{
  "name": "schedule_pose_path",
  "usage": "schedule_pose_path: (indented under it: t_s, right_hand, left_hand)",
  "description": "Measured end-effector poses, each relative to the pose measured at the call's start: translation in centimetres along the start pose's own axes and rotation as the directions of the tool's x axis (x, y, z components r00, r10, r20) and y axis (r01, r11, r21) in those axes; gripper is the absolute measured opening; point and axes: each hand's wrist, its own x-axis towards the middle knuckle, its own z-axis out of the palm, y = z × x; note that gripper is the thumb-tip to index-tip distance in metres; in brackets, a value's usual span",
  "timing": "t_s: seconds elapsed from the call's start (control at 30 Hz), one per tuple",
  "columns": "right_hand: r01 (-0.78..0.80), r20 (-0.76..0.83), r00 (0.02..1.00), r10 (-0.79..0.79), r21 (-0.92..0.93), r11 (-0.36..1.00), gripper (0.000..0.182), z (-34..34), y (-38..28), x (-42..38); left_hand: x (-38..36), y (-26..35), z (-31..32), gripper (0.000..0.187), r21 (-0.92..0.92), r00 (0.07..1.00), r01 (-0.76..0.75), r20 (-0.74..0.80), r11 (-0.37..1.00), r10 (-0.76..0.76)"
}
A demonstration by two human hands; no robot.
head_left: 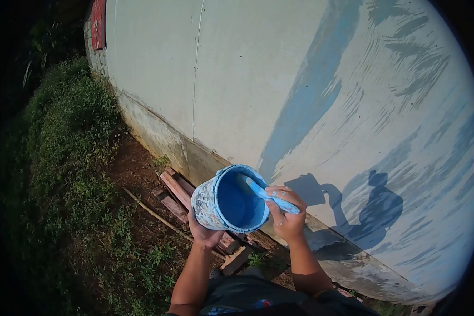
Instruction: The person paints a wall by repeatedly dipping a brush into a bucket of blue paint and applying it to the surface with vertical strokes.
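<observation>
My left hand (pixel 206 231) supports a paint-smeared bucket (pixel 204 204) from below and the side. The bucket is tilted, its mouth turned toward the camera, and blue paint (pixel 239 203) coats its inside. In my right hand (pixel 289 216) is a brush with a blue, paint-covered handle (pixel 273 196); the fingers are wrapped round the handle. The brush's head dips inside the bucket near the upper rim and is partly hard to make out. Paint spots mark the fingers of my right hand.
A pale wall (pixel 247 79) rises ahead, with a blue painted band (pixel 316 84) and streaky strokes on the right. Shadows of a person and bucket fall on it. Wooden planks (pixel 176 189), a long stick (pixel 158 218) and weeds (pixel 73 131) lie at lower left.
</observation>
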Motion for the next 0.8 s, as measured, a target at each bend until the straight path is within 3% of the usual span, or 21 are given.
schedule_pose_path:
  t_s: [0.03,0.17,0.37,0.47,0.53,0.63,0.7,0.77,0.8]
  right_hand:
    - [0.094,-0.032,0.995,-0.098,-0.122,0.988,0.024,0.4,-0.2,-0.3]
    - [0.076,0.01,0.997,-0.078,-0.347,0.935,0.019,1.4,-1.0,-1.2]
    - [0.069,-0.034,0.995,-0.091,-0.409,0.91,0.016,1.1,-0.4,-1.4]
    - [-0.014,-0.007,1.0,0.012,-0.381,0.924,0.016,0.0,-1.0,-0.6]
    - [-0.226,-0.058,0.973,0.223,-0.055,0.973,0.019,-1.4,-1.2,-0.2]
    - [-0.149,-0.061,0.987,0.147,-0.039,0.988,0.024,-4.8,-2.8,1.5]
    - [-0.097,-0.045,0.995,0.093,-0.096,0.991,0.025,-7.3,-4.9,3.4]
    - [0.064,0.174,0.985,-0.009,-0.311,0.948,0.026,-9.4,-7.2,5.4]
    - [0.062,0.164,0.986,-0.008,-0.326,0.943,0.026,-10.4,-8.2,6.1]
  left_hand:
    - [0.2,-0.1,0.1,0.093,0.001,1.0,0.0,0.004,1.0,0.0]
    - [0.8,-0.6,0.5,0.091,0.027,0.999,-0.015,0.047,1.0,0.014]
    - [1.2,-1.6,0.7,0.088,0.014,0.997,0.048,0.054,0.999,-0.049]
    - [1.3,-2.3,1.8,0.089,0.039,0.996,0.092,-0.01,0.995,-0.092]
    - [1.8,-3.1,2.1,0.089,0.069,0.99,0.144,-0.004,0.987,-0.144]
    - [4.0,-4.4,4.7,0.093,0.1,0.971,0.238,0.015,0.966,-0.24]
    - [5.5,-5.9,5.6,0.094,0.04,0.935,0.312,0.165,0.949,-0.314]
    - [6.5,-7.4,7.5,0.095,0.122,0.933,0.335,0.096,0.934,-0.348]
    - [6.9,-8.1,8.8,0.094,0.085,0.916,0.374,0.124,0.923,-0.383]
